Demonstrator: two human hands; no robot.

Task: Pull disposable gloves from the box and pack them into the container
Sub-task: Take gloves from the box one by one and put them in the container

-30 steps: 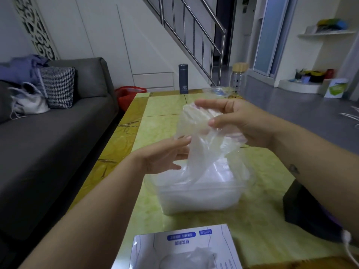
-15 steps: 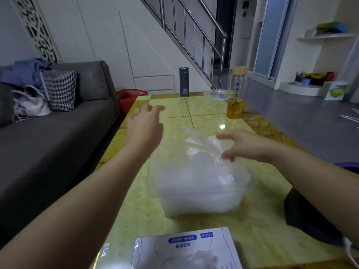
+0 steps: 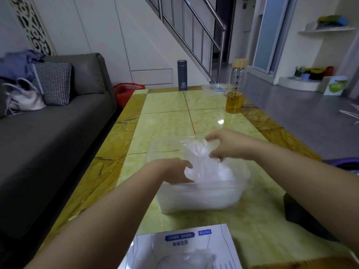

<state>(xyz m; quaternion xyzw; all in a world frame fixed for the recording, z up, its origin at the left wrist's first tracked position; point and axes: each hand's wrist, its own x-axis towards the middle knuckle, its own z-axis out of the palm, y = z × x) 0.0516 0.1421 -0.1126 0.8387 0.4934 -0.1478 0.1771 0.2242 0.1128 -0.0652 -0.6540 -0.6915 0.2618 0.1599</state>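
In the middle of the frame, a clear plastic container (image 3: 200,199) stands on the yellow-green marbled counter (image 3: 165,121), its lower half filled with a whitish mass of packed film. A crumpled transparent glove (image 3: 202,158) rises out of its open top. The right hand (image 3: 231,146) comes in from the right edge. Its grip is clenched on the glove's upper right part, with thumb and curled fingers pinching the film above the container. The left hand (image 3: 171,171) reaches in from the lower left, and its fingertips meet the glove's left side just inside the near rim. Blur hides whether that grip is grasping the film or only pressing it. At the bottom centre lies the white glove box (image 3: 184,247) with blue labels, more clear film showing through its opening. A dark flat object (image 3: 303,216) sits at the right edge of the counter. At the counter's far end, top centre, stand a dark blue flask (image 3: 182,75) and a glass bottle (image 3: 235,88) holding amber liquid. A grey sofa (image 3: 48,129) fills the left side, bearing a checked cushion (image 3: 52,83) and a white bag (image 3: 23,100).
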